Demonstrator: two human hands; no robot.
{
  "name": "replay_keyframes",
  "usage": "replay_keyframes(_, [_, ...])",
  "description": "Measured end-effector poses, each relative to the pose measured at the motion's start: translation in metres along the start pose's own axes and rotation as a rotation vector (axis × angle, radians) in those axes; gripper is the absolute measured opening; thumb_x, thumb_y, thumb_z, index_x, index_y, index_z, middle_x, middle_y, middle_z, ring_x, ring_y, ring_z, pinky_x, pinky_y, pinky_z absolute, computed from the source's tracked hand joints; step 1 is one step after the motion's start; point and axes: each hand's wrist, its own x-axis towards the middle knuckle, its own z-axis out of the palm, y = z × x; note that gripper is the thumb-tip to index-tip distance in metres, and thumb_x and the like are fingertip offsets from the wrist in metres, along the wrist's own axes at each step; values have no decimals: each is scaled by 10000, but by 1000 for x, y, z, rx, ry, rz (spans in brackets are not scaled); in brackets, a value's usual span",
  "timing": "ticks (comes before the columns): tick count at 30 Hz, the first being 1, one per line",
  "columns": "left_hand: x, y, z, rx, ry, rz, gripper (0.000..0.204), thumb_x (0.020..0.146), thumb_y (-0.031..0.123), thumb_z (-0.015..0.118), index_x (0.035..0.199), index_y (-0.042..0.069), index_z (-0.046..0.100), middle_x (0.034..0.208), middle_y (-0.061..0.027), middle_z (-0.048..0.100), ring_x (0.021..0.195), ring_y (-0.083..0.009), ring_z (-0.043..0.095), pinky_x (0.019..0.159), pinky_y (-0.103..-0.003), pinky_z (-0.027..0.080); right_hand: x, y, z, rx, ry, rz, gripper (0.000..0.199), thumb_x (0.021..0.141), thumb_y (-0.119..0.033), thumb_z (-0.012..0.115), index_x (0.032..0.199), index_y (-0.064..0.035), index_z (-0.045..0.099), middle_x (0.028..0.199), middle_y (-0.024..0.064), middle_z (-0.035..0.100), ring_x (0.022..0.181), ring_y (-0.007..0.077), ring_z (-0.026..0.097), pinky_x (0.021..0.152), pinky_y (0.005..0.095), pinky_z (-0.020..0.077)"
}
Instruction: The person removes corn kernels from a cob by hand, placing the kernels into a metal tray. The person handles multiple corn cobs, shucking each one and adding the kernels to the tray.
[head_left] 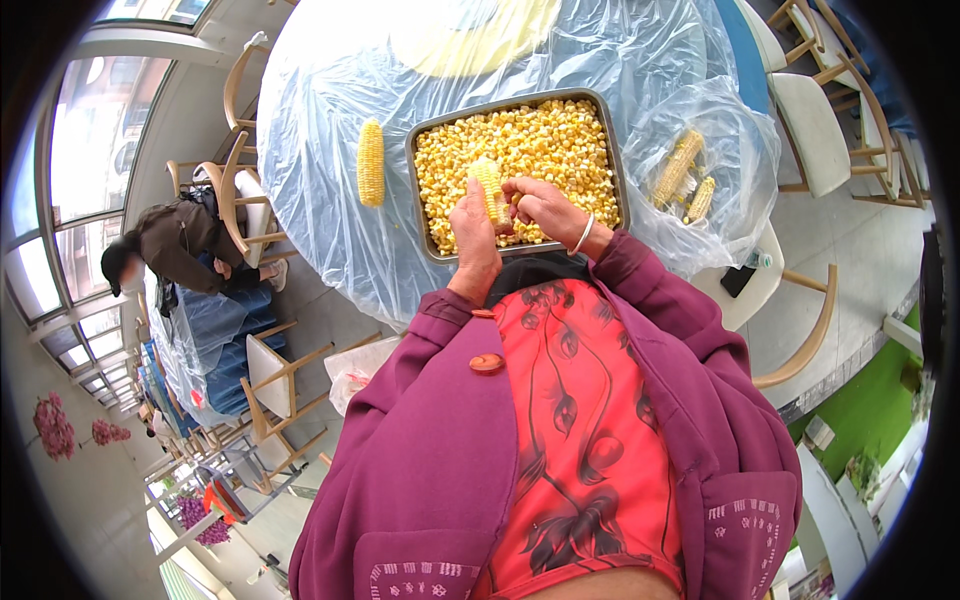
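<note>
My left hand point(474, 240) is wrapped round an ear of corn point(487, 184), which it holds tilted over a dark rectangular tray point(412, 190). Loose yellow corn kernels point(540, 135) fill the tray nearly to its rim. My right hand point(548, 212), with a pale bangle at the wrist, presses its fingers and thumb against the right side of the same ear. Whether kernels lie between those fingers is hidden. Left of the tray, a whole ear of corn point(370, 165) lies on the plastic-covered table point(325, 215).
A clear plastic bag point(745, 150) right of the tray holds corn cobs point(680, 165). White chairs with wooden frames point(810, 130) stand around the table. A dark phone-like object point(738, 280) rests on a near-right chair seat. Far left, another person point(185, 240) bends over beside a blue-covered table.
</note>
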Motion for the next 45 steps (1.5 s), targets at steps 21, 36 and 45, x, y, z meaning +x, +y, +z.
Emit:
replay_keyframes(21, [-7,7,7,-149,-81,-102,330,979,334,430,1083,45,551,874,-33,610,662,-145,625,485,-301,530,8,-19,2,-622,139,-208,407,935,-356,438,780,4,549,722,244,575,737,428,572,645,469,444])
replay_keyframes(36, [-7,4,4,-116,-142,-69,362,992,340,399,1047,36,590,857,-49,639,638,-130,612,474,-277,496,1,-6,-6,-526,148,-361,296,932,-247,425,855,18,532,731,215,558,698,395,545,642,432,446])
replay_keyframes(45, [-7,-3,3,41,-106,30,339,1000,309,424,1006,20,601,825,9,577,682,-45,502,570,-209,412,9,-15,5,-283,300,-116,513,843,-477,635,695,4,536,572,109,532,526,144,482,486,340,402])
